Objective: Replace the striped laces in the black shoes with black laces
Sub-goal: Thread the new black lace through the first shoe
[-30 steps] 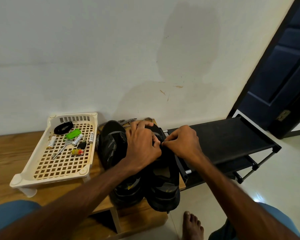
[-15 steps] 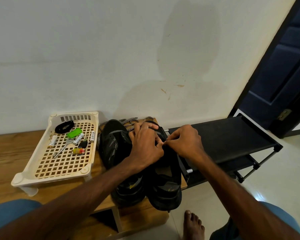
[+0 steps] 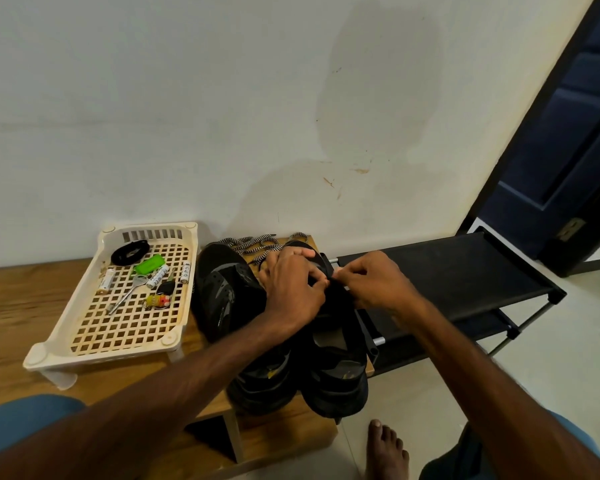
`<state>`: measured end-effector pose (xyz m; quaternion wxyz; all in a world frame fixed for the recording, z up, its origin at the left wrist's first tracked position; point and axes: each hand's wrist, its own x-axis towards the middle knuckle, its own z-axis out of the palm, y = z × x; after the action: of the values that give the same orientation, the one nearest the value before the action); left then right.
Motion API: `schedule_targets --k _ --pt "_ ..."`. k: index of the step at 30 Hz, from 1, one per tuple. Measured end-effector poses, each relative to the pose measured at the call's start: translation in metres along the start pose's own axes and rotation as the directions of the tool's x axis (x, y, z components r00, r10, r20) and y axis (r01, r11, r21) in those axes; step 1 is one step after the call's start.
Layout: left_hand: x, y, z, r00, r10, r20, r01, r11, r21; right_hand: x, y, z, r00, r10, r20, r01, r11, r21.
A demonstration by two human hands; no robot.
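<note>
Threading eyelets on the light wooden surface point(image 3: 14, 299).
Left hand point(image 3: 291, 289) grips the black low-top shoe point(image 3: 336, 375); right hand point(image 3: 378, 285) pinches thin black lace point(image 3: 330, 279), apparently. Steady shoe, pull flat, untwisted. Black-and-white striped laces point(image 3: 253, 242) lie behind.

You have no text here that can be read. The three white batteries point(image 3: 158, 276) in the far half of the cream tray point(image 3: 118, 357) carry dark print along their sides: one lies near the tray's left edge, one near the middle and one by the right edge. On all three the lettering is too small and blurred to make out. The heels of your black shoes point(image 3: 340, 382), at the near edge of the wooden bench point(image 3: 21, 306), show small yellow marks. You cannot tell whether these are letters or a logo.
</note>
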<state>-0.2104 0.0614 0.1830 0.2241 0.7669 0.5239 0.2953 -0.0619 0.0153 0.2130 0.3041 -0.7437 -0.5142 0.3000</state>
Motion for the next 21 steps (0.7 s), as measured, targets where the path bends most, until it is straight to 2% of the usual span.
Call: schedule_targets --k 2,5,9,15,17,19,21 --pt "0.001 0.0 -0.002 0.999 -0.012 0.036 0.013 1.0 -0.021 0.001 0.001 -0.002 0.999 0.024 0.028 -0.025 0.998 0.054" --pt "0.001 -0.001 -0.004 0.997 -0.009 0.073 0.01 1.0 -0.019 0.002 0.001 -0.004 0.999 0.004 0.048 -0.004 1.0 0.013" --pt "0.0 -0.001 -0.006 1.0 0.019 0.024 -0.02 0.999 0.029 0.005 0.001 -0.008 0.998 0.004 0.066 -0.005 1.0 0.021" --pt "-0.001 -0.002 -0.007 0.991 0.113 -0.075 -0.094 0.971 0.219 0.007 0.002 -0.004 0.999 -0.023 0.043 0.026 0.998 -0.061" --pt "0.003 -0.002 -0.011 0.98 0.196 -0.014 -0.187 0.951 0.248 0.006 0.0 -0.004 0.999 -0.012 0.033 0.014 0.998 -0.056" --pt "0.008 -0.002 -0.014 0.948 0.288 0.138 -0.314 0.92 0.234 0.005 0.0 -0.005 1.0 0.016 0.027 -0.016 1.0 -0.007" --pt "0.011 -0.001 -0.017 0.91 0.345 0.232 -0.397 0.886 0.241 0.003 -0.001 -0.006 0.999 0.041 0.024 -0.042 0.998 0.038"
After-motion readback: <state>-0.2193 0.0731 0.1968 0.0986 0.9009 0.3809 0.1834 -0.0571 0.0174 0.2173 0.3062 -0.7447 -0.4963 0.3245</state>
